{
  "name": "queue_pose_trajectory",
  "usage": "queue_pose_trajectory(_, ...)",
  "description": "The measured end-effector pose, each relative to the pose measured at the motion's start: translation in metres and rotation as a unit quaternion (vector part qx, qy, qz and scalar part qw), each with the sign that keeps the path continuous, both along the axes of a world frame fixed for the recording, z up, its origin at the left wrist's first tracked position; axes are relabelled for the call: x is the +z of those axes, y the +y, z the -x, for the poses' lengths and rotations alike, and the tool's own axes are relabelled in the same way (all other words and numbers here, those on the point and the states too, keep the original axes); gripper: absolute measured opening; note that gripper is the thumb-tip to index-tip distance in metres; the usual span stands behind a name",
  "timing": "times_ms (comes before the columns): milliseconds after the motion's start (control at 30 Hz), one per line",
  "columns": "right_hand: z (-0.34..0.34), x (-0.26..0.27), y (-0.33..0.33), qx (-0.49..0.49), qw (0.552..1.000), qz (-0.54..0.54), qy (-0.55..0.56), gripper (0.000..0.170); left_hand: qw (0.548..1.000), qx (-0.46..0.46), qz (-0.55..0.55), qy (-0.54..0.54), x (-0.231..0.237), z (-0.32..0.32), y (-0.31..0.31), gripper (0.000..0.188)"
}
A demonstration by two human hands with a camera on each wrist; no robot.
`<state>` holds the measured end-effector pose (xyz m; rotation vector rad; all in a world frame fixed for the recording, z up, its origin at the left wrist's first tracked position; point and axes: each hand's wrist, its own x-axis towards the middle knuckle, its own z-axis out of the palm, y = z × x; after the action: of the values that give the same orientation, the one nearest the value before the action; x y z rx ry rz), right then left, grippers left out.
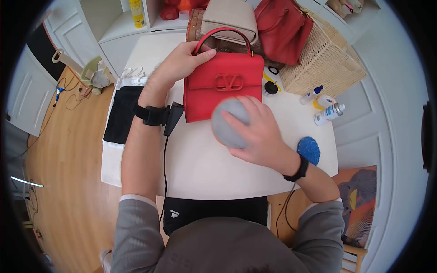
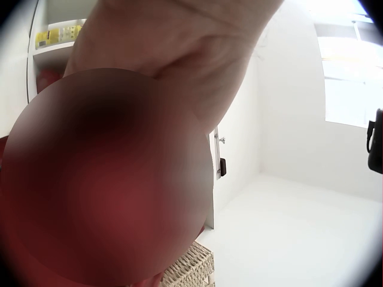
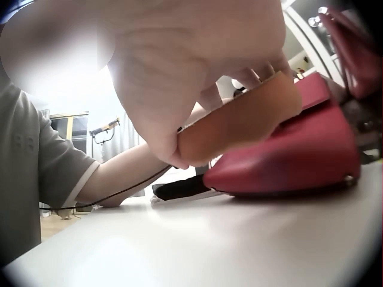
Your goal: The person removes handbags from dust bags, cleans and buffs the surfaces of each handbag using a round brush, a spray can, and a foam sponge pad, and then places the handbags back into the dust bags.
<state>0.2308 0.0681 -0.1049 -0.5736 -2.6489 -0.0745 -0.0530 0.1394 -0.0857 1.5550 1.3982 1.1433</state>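
Observation:
A red handbag (image 1: 199, 102) with a top handle and a V-shaped emblem stands or leans on the white table (image 1: 214, 177). My left hand (image 1: 180, 63) grips its upper left corner by the handle base, thumb over the front and the other fingers hidden behind. In my right hand (image 1: 264, 134) is a round sponge pad (image 1: 229, 122), grey on top, slightly blurred, overlapping the bag's lower right front in the head view. From the right wrist, the pad's orange underside (image 3: 239, 125) shows close to the bag's red leather (image 3: 287, 161), with fingers and thumb around its edge.
A blue round pad (image 1: 308, 151), a spray can (image 1: 328, 114) and small bottles lie at the right. Behind stand a wicker basket (image 1: 318, 57), a beige bag (image 1: 230, 20) and another red bag (image 1: 284, 29). A black cloth (image 1: 123, 113) lies at the left.

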Motion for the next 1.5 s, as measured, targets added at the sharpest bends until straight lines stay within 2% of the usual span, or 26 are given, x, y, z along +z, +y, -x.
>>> queue_pose_trajectory(100, 0.043, -0.007, -0.003, 0.003, 0.998, -0.025, 0.051, 0.076, 0.999, -0.04, -0.009, -0.002, -0.002, 0.005, 0.002, 0.043)
queue_pose_trajectory(233, 0.074, -0.033, -0.006, -0.028, 0.997, -0.066, 0.021, 0.079, 0.991, -0.101, -0.032, 0.078, 0.01, 0.01, -0.012, 0.053)
queue_pose_trajectory(300, 0.079, -0.043, -0.01, -0.047, 0.996, -0.072, 0.005, 0.08, 0.989, -0.121, -0.047, 0.076, 0.002, 0.016, -0.006, 0.054)
queue_pose_trajectory(367, 0.07, -0.051, -0.01, -0.118, 0.985, -0.123, -0.035, 0.085, 0.986, -0.142, -0.062, 0.064, 0.0, 0.016, -0.005, 0.055)
queue_pose_trajectory(467, 0.045, -0.052, -0.002, -0.148, 0.976, -0.15, -0.052, 0.087, 0.988, -0.126, -0.049, 0.078, -0.002, 0.016, -0.003, 0.055)
queue_pose_trajectory(533, 0.027, -0.049, 0.001, -0.169, 0.971, -0.152, -0.075, 0.088, 0.987, -0.131, -0.05, 0.083, -0.003, 0.016, -0.001, 0.053)
queue_pose_trajectory(600, 0.007, -0.045, 0.007, -0.202, 0.973, -0.096, -0.056, 0.088, 0.988, -0.132, -0.042, 0.063, -0.003, 0.015, -0.002, 0.053)
queue_pose_trajectory(667, -0.014, -0.038, 0.015, -0.223, 0.966, -0.106, -0.071, 0.086, 0.99, -0.131, -0.035, 0.045, 0.0, 0.014, -0.005, 0.052)
queue_pose_trajectory(733, -0.034, -0.033, 0.024, -0.244, 0.959, -0.116, -0.084, 0.083, 0.988, -0.119, -0.033, 0.092, 0.004, 0.009, -0.007, 0.049)
queue_pose_trajectory(800, -0.053, -0.032, 0.034, -0.334, 0.922, -0.124, -0.149, 0.081, 0.99, -0.105, -0.03, 0.092, 0.006, 0.006, -0.009, 0.05)
queue_pose_trajectory(900, -0.072, -0.008, 0.041, -0.379, 0.904, -0.098, -0.173, 0.08, 0.99, -0.094, -0.033, 0.097, 0.007, 0.007, -0.011, 0.049)
queue_pose_trajectory(933, -0.071, 0.001, 0.041, -0.377, 0.904, -0.102, -0.176, 0.08, 0.989, -0.099, -0.038, 0.102, 0.006, 0.008, -0.011, 0.048)
queue_pose_trajectory(1000, -0.069, 0.017, 0.04, -0.32, 0.928, -0.182, -0.054, 0.076, 0.992, -0.093, -0.021, 0.084, 0.005, 0.008, -0.009, 0.049)
queue_pose_trajectory(1033, -0.063, 0.026, 0.039, -0.321, 0.928, -0.183, -0.054, 0.076, 0.993, -0.089, -0.003, 0.071, 0.005, 0.008, -0.007, 0.055)
queue_pose_trajectory(1100, -0.04, 0.038, 0.039, -0.219, 0.954, -0.186, 0.08, 0.073, 0.995, -0.083, -0.005, 0.05, -0.005, 0.01, 0.0, 0.061)
queue_pose_trajectory(1133, -0.028, 0.04, 0.04, -0.22, 0.954, -0.186, 0.081, 0.073, 0.997, -0.076, -0.006, 0.029, -0.007, 0.011, 0.002, 0.068)
queue_pose_trajectory(1200, -0.001, 0.041, 0.043, -0.183, 0.959, -0.174, 0.126, 0.072, 0.996, -0.091, 0.001, 0.024, -0.004, 0.009, -0.001, 0.07)
queue_pose_trajectory(1267, 0.026, 0.038, 0.045, -0.151, 0.968, -0.165, 0.116, 0.074, 0.994, -0.103, 0.007, 0.018, 0.001, 0.007, -0.007, 0.071)
queue_pose_trajectory(1333, 0.051, 0.031, 0.042, -0.117, 0.975, -0.154, 0.104, 0.076, 0.992, -0.111, -0.012, 0.056, 0.007, 0.006, -0.012, 0.067)
queue_pose_trajectory(1400, 0.07, 0.023, 0.037, -0.114, 0.966, -0.23, 0.033, 0.078, 0.993, -0.105, -0.003, 0.051, 0.008, 0.006, -0.01, 0.066)
queue_pose_trajectory(1433, 0.074, 0.019, 0.038, -0.117, 0.96, -0.252, 0.036, 0.079, 0.994, -0.102, 0.003, 0.047, 0.009, 0.007, -0.009, 0.065)
queue_pose_trajectory(1500, 0.076, 0.013, 0.034, -0.119, 0.964, -0.234, 0.047, 0.077, 0.994, -0.092, 0.006, 0.051, 0.01, 0.006, -0.007, 0.064)
